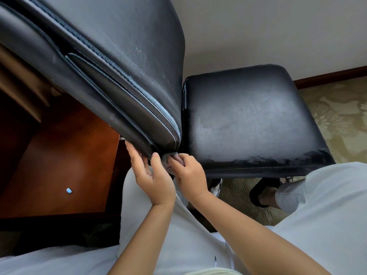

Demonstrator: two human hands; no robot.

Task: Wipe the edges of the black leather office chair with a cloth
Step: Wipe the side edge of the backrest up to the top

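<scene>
The black leather office chair fills the view: its backrest slants from the upper left down to the centre, and its dusty seat lies to the right. My left hand grips the lower corner of the backrest, thumb on the leather edge. My right hand pinches a small grey cloth and presses it against that same corner, where the backrest meets the seat. Most of the cloth is hidden by my fingers.
A dark wooden desk with a small blue object on it stands at the left. Patterned carpet and a wooden baseboard lie at the right. My white clothing covers the bottom, and my sandalled foot rests under the seat.
</scene>
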